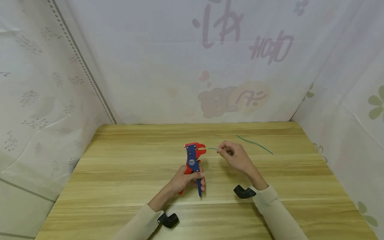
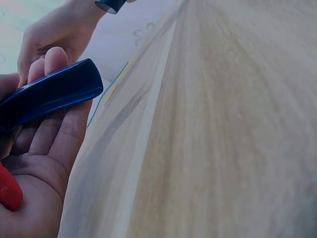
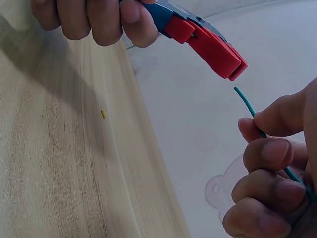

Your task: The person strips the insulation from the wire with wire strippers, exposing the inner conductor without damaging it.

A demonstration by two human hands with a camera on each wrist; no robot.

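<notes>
My left hand (image 1: 186, 180) holds a pair of red and blue wire strippers (image 1: 192, 156) by the handles, head upward. Their red jaws stand apart and face right, with a gap between them. In the left wrist view the blue handle (image 2: 54, 94) lies across the fingers. Thumb and forefinger of my right hand (image 1: 237, 156) pinch a green wire (image 1: 212, 148). Its free end points left, just short of the stripper jaws and not touching them. The right wrist view shows the rest of the wire (image 3: 294, 174) running back under the curled fingers.
A second green wire (image 1: 255, 143) lies on the wooden table (image 1: 120, 160), behind and to the right of my right hand. A tiny yellow piece (image 3: 103, 114) rests on the tabletop. Printed curtains (image 1: 156, 66) hang around the table's back and sides.
</notes>
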